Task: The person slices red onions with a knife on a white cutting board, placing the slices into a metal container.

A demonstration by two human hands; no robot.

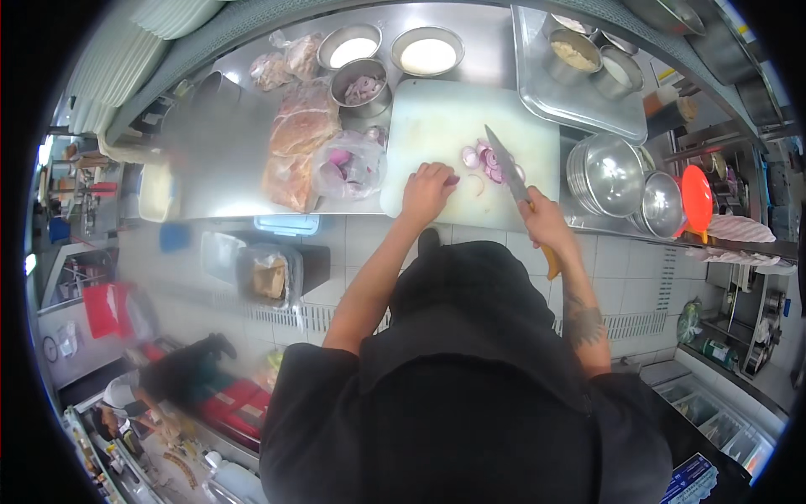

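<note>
A chef's knife [502,157] with a yellow handle is in my right hand [546,220], its blade pointing away from me over the white cutting board [428,126]. Beneath and beside the blade lie sliced red onion rings [488,165]. My left hand [428,192] rests at the board's near left part, its fingers curled around a small piece of red onion [451,180]. Left of the board sits a clear plastic bag [349,167] with red onions inside. Behind that bag, a metal bowl [361,88] contains onion slices.
Wrapped bread loaves [302,138] lie left of the onion bag. Two metal bowls of white contents [428,53] stand at the back. A metal tray [548,104] carries several containers at the right, near stacked steel bowls [607,176]. Another person [135,390] works behind me at left.
</note>
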